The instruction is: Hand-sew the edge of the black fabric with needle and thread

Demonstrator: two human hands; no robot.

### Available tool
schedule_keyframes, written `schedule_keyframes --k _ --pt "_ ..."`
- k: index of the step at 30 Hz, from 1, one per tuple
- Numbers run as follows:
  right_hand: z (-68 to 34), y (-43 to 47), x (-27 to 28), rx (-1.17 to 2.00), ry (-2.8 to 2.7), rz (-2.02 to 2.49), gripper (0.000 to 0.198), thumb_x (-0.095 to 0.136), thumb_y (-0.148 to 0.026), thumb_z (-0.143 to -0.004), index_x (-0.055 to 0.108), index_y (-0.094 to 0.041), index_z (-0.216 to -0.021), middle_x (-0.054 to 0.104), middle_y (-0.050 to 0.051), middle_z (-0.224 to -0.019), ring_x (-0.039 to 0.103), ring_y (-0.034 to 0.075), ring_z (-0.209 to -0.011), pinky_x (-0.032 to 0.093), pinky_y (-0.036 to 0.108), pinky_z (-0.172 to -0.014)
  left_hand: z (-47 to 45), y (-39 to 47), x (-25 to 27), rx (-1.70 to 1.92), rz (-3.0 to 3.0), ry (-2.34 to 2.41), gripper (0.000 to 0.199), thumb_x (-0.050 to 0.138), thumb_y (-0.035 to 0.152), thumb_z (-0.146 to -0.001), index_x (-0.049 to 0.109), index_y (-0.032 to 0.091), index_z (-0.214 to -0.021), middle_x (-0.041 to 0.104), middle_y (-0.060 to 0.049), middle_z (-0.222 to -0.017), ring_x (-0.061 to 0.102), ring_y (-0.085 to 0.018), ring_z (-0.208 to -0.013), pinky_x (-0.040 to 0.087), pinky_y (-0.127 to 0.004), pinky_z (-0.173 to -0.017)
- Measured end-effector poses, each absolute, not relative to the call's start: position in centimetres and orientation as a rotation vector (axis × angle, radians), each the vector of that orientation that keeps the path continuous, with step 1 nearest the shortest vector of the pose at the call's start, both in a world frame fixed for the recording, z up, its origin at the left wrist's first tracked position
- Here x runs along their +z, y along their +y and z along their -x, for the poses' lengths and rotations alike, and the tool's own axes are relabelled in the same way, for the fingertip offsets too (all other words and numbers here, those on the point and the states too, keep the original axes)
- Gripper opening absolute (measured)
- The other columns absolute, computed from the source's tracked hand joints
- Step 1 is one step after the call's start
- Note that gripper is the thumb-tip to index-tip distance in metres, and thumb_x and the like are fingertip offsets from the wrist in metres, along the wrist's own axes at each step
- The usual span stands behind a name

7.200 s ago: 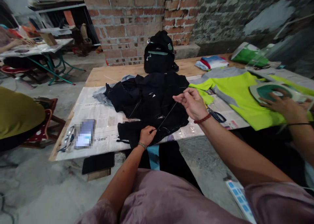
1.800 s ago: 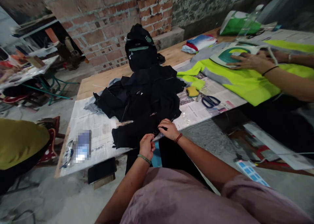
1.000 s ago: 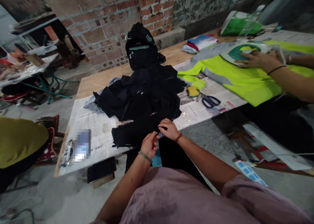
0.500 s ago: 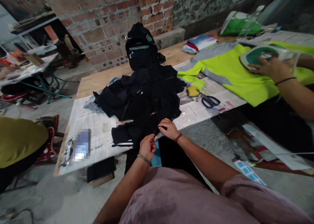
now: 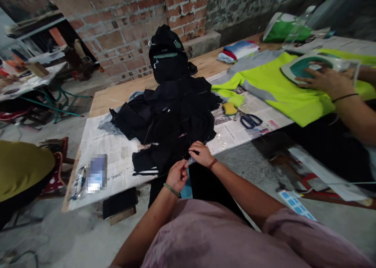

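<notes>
Lying beyond both hands (image 5: 177, 175) (image 5: 202, 154): black cloth (image 5: 169, 121)

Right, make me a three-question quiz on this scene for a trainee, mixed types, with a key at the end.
1. Multiple choice. What are the left hand and right hand both at?
A) the backpack
B) the near edge of the black cloth
C) the clear bottle

2. True or false. The co-worker's hand is on the iron, over the yellow-green garment.

3. Fill in the colour. The small sponge-like piece beside the scissors is ____.

Key:
1. B
2. True
3. Yellow
</notes>
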State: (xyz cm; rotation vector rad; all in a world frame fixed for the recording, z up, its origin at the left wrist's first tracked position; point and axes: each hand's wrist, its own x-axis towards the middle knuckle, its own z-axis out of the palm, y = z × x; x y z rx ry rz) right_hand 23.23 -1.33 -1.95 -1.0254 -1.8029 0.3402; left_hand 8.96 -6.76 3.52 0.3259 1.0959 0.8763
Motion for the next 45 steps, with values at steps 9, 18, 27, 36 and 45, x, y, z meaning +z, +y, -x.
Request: schedule_keyframes --k 9,18,27,36,45 --pt "-23.3 -1.3 -2.0 0.339 -1.794 1.026 0.011 0.055 -0.019 -0.078 0.064 -0.02 -0.071 0.061 0.003 -0.07 0.054 0.014 -0.071 0.044 0.032 -0.072 -6.1 -8.4 4.1 0.959 -0.376 1.072 0.027 0.07 0.027 -0.06 0.053 0.013 -0.077 0.046 0.007 -0.057 0.032 0.0 -0.035 0.015 -0.013 -0.031" --pt "-23.3 -1.3 -2.1 0.353 -1.782 1.033 0.012 0.054 -0.016 -0.077 0.064 -0.02 -0.074 0.062 0.003 -0.072 0.054 0.014 -0.072 0.045 0.032 -0.073 -4.5 -10.3 4.3 0.888 -0.578 1.159 0.029 0.069 0.036 -0.062 0.057 0.014 -0.075 0.051 0.005 -0.058 0.035 -0.002 -0.035 0.018 -0.015 -0.031" --pt "-23.3 -1.3 -2.1 0.393 -1.781 1.073 0.013 0.053 -0.016 -0.076 0.065 -0.021 -0.075 0.063 0.003 -0.074 0.055 0.015 -0.075 0.046 0.033 -0.076 -1.9 -12.0 3.6 0.66 -1.265 1.601 0.037 0.066 0.029 -0.066 0.064 0.02 -0.102 0.057 0.001 -0.057 0.046 -0.009 -0.042 0.032 -0.02 -0.042" --pt "-23.3 -1.4 -1.9 0.439 -1.765 1.066 0.012 0.055 -0.017 -0.075 0.066 -0.02 -0.078 0.063 0.003 -0.077 0.056 0.015 -0.077 0.046 0.033 -0.076 -3.1 -7.0 6.5 0.787 -2.336 1.466 0.029 0.051 0.02 -0.078 0.061 0.024 -0.106 0.06 -0.01 -0.104 0.05 -0.024 -0.103 0.034 -0.039 -0.094" --pt "-25.6 -6.0 1.1 0.518 -1.46 1.211 0.019 0.048 -0.024 -0.083 0.066 -0.021 -0.089 0.062 0.005 -0.089 0.058 0.016 -0.086 0.047 0.031 -0.079 -4.1 -5.7 4.4 0.519 -2.527 1.555 0.027 0.059 0.025 -0.075 0.061 0.02 -0.101 0.062 -0.011 -0.089 0.052 -0.026 -0.091 0.018 -0.05 -0.1"
